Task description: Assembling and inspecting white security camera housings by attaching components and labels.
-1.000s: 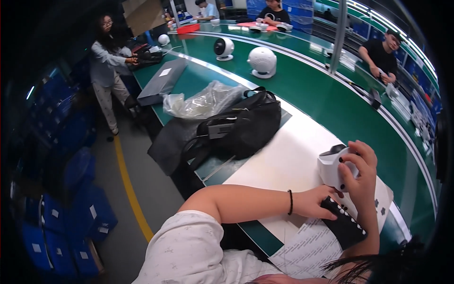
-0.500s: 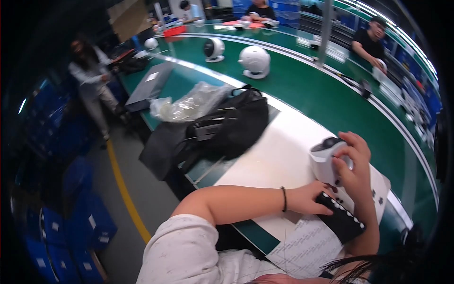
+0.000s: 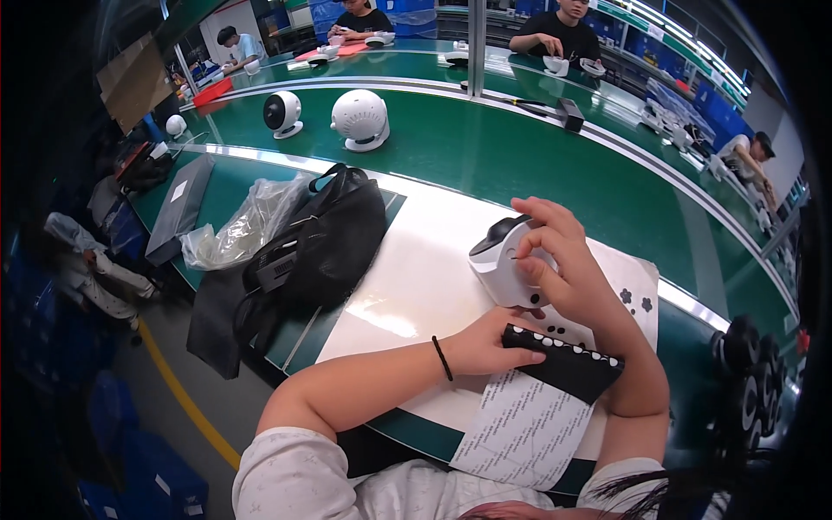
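"Two pale sleeves (image 3: 295,468) fill the near edge. What lies just past them?"

"A sheet of white printed paper (image 3: 524,425), and at its far end a black strip (image 3: 568,366) with white dots along one edge. Near the right side there's a cluster of black round parts (image 3: 750,381)."

"And the hands?"

"The left hand (image 3: 485,342), with a dark band (image 3: 442,358) on its wrist, has its grip closed on the strip, thumb on top. A little farther, the right hand (image 3: 555,256) is at the right side of a white gadget (image 3: 501,273) with a dark top."

"Is that right grip wide or narrow?"

"Narrow at thumb and forefinger, by the gadget's side. I can't tell whether anything is pinched there."

"Where's the gadget, then?"

"Over a white board (image 3: 416,234), left of some black flower shapes (image 3: 636,300). Whether it rests there, I can't tell."

"Farther left?"

"A black bag (image 3: 334,234), a clear plastic bag (image 3: 251,225), then a long grey box (image 3: 178,206)."

"And far off?"

"Two round white devices (image 3: 362,117) on the green tabletop (image 3: 485,156); beyond them, a red tray (image 3: 213,92) at far left and a person in black (image 3: 559,39) across from here."
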Motion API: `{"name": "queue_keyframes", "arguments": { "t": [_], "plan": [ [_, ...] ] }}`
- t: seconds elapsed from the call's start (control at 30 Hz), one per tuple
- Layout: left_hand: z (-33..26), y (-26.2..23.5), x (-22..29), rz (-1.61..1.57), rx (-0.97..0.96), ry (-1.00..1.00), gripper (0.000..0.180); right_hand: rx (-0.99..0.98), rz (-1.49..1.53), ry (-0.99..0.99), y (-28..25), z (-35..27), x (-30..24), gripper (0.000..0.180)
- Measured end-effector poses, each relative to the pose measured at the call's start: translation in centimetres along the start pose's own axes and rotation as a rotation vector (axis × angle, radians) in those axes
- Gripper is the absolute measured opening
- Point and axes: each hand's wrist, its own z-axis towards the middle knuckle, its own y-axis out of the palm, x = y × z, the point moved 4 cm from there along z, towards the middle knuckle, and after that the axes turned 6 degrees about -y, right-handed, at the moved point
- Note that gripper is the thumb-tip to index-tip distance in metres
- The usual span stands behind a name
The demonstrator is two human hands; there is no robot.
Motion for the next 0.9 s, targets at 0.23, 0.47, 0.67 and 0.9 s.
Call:
{"name": "queue_keyframes", "arguments": {
  "t": [0.23, 0.47, 0.67, 0.9],
  "plan": [
    [-0.05, -0.21, 0.07, 0.05, -0.004, 0.058, 0.025, -0.005, -0.057, 0.04, 0.31, 0.05, -0.04, 0.009],
    [-0.22, -0.61, -0.17, 0.089, 0.031, 0.016, 0.025, 0.016, -0.08, 0.028, 0.45, 0.38, 0.22, 0.011],
    [-0.34, -0.62, -0.07, 0.11, 0.065, 0.131, 0.029, 0.07, -0.081, -0.014, 0.87, 0.52, 0.15, 0.009],
    [-0.55, -0.53, 0.5, 0.017, 0.074, 0.103, 0.03, 0.02, -0.081, -0.031, -0.01, 0.21, 0.22, 0.009]
  ]
}}
